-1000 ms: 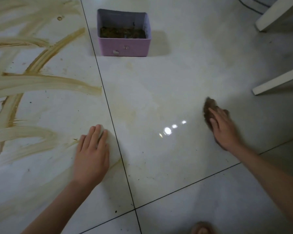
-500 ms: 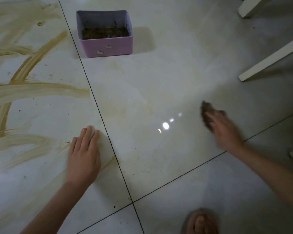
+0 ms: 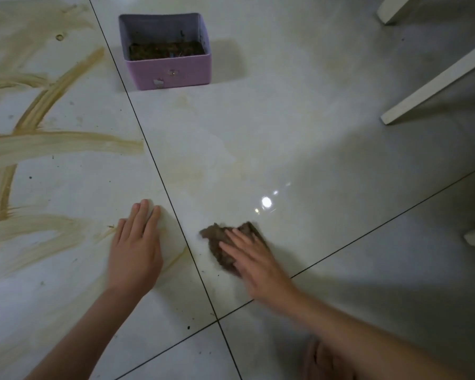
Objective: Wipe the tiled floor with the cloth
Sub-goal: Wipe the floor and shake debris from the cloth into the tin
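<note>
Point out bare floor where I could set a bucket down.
Free: the bare stretch between the pink box and the white furniture legs, and the tile right of the diagonal grout line. Crowded: the left tile under brown smears, and around the left hand, cloth and right hand.

I log a pink open-topped box (image 3: 170, 72) holding dark brown debris (image 3: 166, 50) at top centre, with a slanted white furniture leg (image 3: 433, 83) and a second white leg (image 3: 392, 6) at upper right.
</note>
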Motion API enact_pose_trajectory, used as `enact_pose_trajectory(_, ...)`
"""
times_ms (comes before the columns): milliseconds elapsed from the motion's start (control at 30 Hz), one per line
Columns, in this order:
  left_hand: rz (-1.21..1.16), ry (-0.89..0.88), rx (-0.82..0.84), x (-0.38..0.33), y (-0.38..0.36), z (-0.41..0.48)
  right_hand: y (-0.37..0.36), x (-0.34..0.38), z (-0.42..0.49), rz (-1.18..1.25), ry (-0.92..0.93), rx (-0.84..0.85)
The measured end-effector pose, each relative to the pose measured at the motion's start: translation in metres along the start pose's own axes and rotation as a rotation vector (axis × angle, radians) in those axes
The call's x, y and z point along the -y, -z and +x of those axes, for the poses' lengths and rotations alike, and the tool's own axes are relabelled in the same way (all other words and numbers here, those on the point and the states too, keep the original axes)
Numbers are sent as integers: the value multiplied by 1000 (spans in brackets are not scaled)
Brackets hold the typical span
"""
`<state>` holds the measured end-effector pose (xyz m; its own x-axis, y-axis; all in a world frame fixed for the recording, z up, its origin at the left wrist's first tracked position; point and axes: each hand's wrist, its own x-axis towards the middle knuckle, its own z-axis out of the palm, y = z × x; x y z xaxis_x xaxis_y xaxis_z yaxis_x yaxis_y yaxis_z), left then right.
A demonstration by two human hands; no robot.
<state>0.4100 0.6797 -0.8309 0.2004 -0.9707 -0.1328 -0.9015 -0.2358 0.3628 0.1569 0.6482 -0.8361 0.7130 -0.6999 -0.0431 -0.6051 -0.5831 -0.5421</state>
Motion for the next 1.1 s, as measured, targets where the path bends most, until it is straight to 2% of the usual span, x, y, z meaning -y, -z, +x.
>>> enact_pose_trajectory(33, -3, -10, 5, 2, 0, 0, 17, -21, 3, -17, 49, 9)
enact_pose_trajectory(100, -10, -37, 14, 7, 1, -1, 59, -74, 0, -100, -54, -35)
enact_pose_trajectory(200, -48, -67, 28, 11, 2, -2, 102, -136, -32, -139, -559, -294)
enact_pose_trajectory(267, -82, -73, 39, 13, 4, -4, 87, -134, -44, -183, -878, -445)
enact_pose_trajectory(300, -94, -75, 43, 14, 5, -5, 69, -116, -44, -218, -925, -474)
enact_pose_trajectory(400, -85, -94, 14, 16, 8, -11, -4, -31, -27, -372, -686, -359)
enact_pose_trajectory(500, -51, -72, -21, 19, 11, -23, -61, 57, 7, -205, -329, -229)
enact_pose_trajectory(600, -18, -39, -36, 28, 15, -37, -46, 71, 55, 44, -31, -62)
enact_pose_trajectory(667, -18, -8, -47, 36, 17, -48, -17, 53, 81, 270, -51, 32)
enact_pose_trajectory(733, -27, 21, -56, 44, 18, -60, 17, 25, 98, 417, -197, -54)
enact_pose_trajectory(800, -15, 43, -50, 51, 18, -73, 45, -5, 101, 355, -317, -181)
enact_pose_trajectory(900, 12, 65, -55, 57, 17, -93, 42, -23, 77, 108, -398, -213)
enact_pose_trajectory(1000, 42, 101, -69, 61, 17, -105, -14, 23, 55, -121, -407, -292)
enact_pose_trajectory(1100, 67, 167, -59, 64, 19, -113, -61, 88, 61, -83, -283, -263)
